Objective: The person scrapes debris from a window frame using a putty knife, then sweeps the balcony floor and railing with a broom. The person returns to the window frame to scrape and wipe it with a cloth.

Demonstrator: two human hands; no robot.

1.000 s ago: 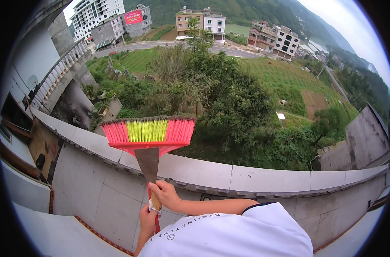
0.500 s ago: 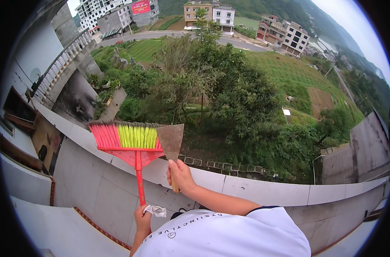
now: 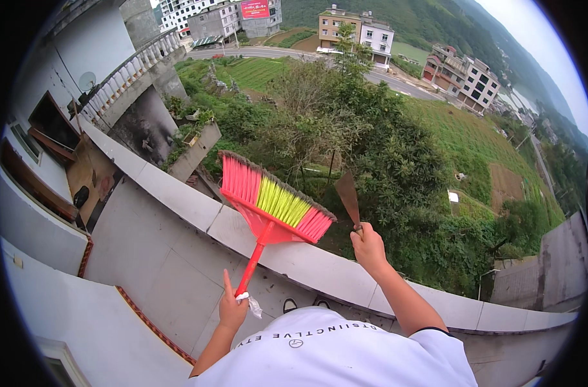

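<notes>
My left hand (image 3: 231, 309) is closed round the red handle of a broom (image 3: 268, 226), its index finger stretched along the stick. A crumpled white tissue (image 3: 251, 304) hangs by that hand. The broom head is raised and tilted, with pink and yellow-green bristles pointing up and grey grime along their tips. To its right, my right hand (image 3: 369, 249) grips the handle of a scraper (image 3: 348, 197) with a wide, dull metal blade that points upward. Scraper and broom are apart.
A pale low wall (image 3: 333, 274) curves across in front of me, with trees (image 3: 384, 148) and a drop beyond it. Below are the tiled floor (image 3: 152, 238) and my shoes (image 3: 290, 304). A white wall with reddish trim (image 3: 155, 322) stands on the left.
The scraper has moved right, away from the bristles it overlapped, and its blade has turned edge-on. The broom head has shifted right and tilted down to the right. My view has swung left.
</notes>
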